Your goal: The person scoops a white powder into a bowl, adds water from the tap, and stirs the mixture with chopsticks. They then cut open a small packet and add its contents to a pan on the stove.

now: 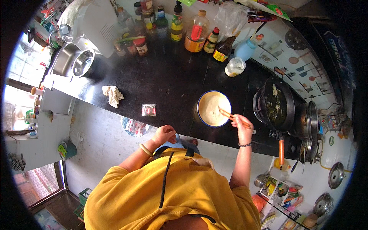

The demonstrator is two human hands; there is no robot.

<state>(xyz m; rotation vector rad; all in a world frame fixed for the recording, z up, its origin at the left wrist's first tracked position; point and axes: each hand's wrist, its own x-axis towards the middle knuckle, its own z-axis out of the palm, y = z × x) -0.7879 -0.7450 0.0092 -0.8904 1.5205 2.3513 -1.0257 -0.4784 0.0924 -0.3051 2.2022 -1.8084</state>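
My right hand [242, 125] grips a pair of wooden chopsticks [233, 116], whose tips dip into pale powder or batter in a blue-rimmed bowl [198, 110] on the black countertop. My left hand [166, 134] hangs loosely curled in front of my body near the counter's front edge, and seems to hold nothing. Left of the bowl lies a small silver and red packet [149, 110]. A crumpled cloth [113, 95] rests farther left. Behind the bowl stands a glass jar [235, 67] with white residue or contents.
To the right, a black wok [276, 103] with dark liquid and pale bits sits on the stove, its orange handle [281, 152] towards me. Stacked pots [312, 119] stand beyond. Sauce bottles [176, 26] line the wall. A metal bowl [83, 63] sits beside the sink [64, 61] at far left.
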